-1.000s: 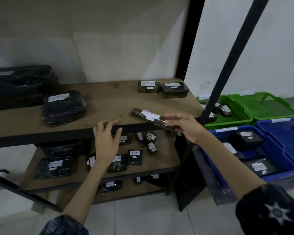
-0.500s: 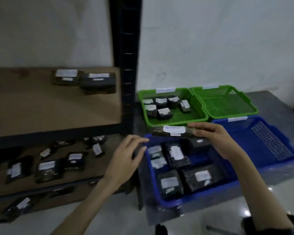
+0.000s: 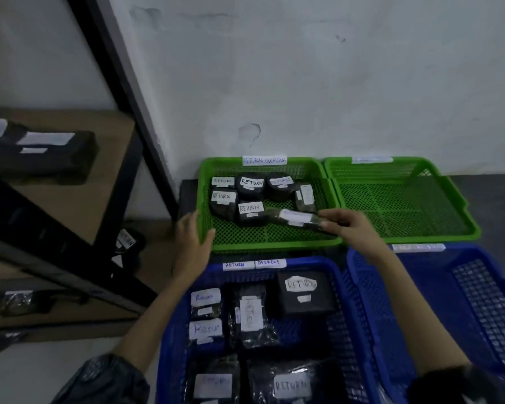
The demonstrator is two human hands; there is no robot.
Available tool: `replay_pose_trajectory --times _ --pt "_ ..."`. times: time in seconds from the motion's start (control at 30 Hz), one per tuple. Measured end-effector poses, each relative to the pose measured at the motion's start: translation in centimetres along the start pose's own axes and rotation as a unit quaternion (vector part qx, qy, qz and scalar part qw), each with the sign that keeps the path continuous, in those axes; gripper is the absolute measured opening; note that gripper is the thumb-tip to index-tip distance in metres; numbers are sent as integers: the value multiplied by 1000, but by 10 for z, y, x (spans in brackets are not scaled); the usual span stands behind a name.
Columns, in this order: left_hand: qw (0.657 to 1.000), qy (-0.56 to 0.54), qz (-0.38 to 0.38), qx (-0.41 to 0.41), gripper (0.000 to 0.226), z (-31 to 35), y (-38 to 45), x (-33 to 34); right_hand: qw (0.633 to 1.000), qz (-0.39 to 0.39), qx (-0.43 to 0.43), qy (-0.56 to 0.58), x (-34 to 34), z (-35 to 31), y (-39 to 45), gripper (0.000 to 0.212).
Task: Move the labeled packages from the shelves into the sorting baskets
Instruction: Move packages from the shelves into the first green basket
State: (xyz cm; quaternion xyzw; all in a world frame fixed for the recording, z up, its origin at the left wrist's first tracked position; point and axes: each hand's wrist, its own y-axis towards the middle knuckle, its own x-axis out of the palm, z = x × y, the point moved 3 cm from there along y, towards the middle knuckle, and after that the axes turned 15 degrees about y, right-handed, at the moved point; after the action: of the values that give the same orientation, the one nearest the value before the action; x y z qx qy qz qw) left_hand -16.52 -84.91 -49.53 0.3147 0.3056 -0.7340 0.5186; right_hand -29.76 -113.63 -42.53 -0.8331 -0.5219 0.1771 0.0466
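Note:
My right hand (image 3: 352,228) pinches one end of a long, dark, labeled package (image 3: 295,218) and holds it low over the left green basket (image 3: 274,243), near several black packages marked RETURN (image 3: 251,183). My left hand (image 3: 191,243) hovers with relaxed fingers at that basket's left front corner and holds nothing. Below it, the left blue basket (image 3: 343,301) holds several labeled dark packages (image 3: 302,293). More packages lie on the wooden shelves (image 3: 99,199) at the left, one being a black packet (image 3: 41,153) on the upper board.
An empty green basket (image 3: 403,199) sits right of the filled one. An empty blue basket (image 3: 455,301) sits at the right front. A black shelf post (image 3: 123,91) slants across the left. The white wall stands behind the baskets.
The view swung right, from the shelf to the baskets. My right hand carried the long package from the shelf, over the blue basket, to the left green basket. My left hand followed.

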Motion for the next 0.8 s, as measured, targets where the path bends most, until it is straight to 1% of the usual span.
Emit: replay_pose_trajectory --times 0.07,0.1,0.17,0.33,0.43,0.53,0.7,0.8 --pt "996 -44 -52 -53 58 -9 9 10 998 -61 10 -32 30 6 28 29" --pt "994 -55 -67 -65 57 -12 12 15 995 -89 19 -46 45 10 42 29" --pt "992 -64 -67 -82 52 -17 16 20 988 -133 36 -69 73 21 64 27" --pt "985 -120 -52 -110 46 -30 25 27 969 -203 98 -99 119 46 92 26" --pt "983 -133 -64 -113 43 -36 26 31 963 -207 132 -110 125 51 98 25" --pt "984 -132 -64 -101 42 -36 26 32 958 -209 142 -138 128 54 104 23" --pt "988 -113 -59 -88 45 -31 25 30 951 -198 126 -199 132 58 106 24" --pt "992 -85 -49 -78 47 -26 23 26 952 -196 119 -203 131 54 101 22"
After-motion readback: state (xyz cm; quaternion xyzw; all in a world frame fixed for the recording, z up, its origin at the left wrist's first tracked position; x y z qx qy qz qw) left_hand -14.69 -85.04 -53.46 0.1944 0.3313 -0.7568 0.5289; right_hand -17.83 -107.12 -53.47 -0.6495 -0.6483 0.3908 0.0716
